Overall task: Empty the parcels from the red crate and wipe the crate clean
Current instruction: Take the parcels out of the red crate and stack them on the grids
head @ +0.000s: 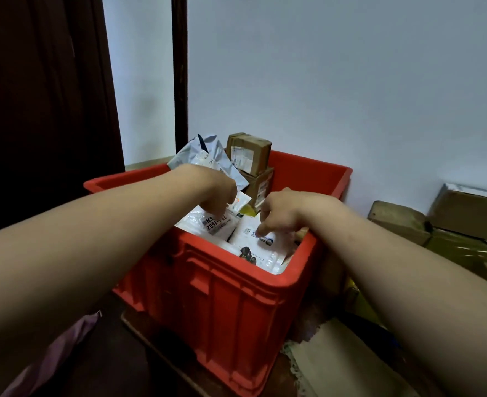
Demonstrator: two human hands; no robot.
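Observation:
A red plastic crate (236, 305) stands in front of me, filled with parcels. Both my hands reach down into it. My left hand (217, 196) has its fingers curled onto a white mailer bag (207, 224) marked 1602. My right hand (279, 213) pinches the top edge of another white mailer bag (265, 247) with dark print. A grey plastic mailer (202, 156) and two brown cardboard boxes (249, 151) stick up at the crate's far side.
The crate sits against a pale wall (351, 81), beside a dark door (41, 96) on the left. Flattened cardboard boxes (451, 222) pile up at the right. A piece of cardboard (345, 362) lies on the floor, and purple cloth (64, 348) lies at lower left.

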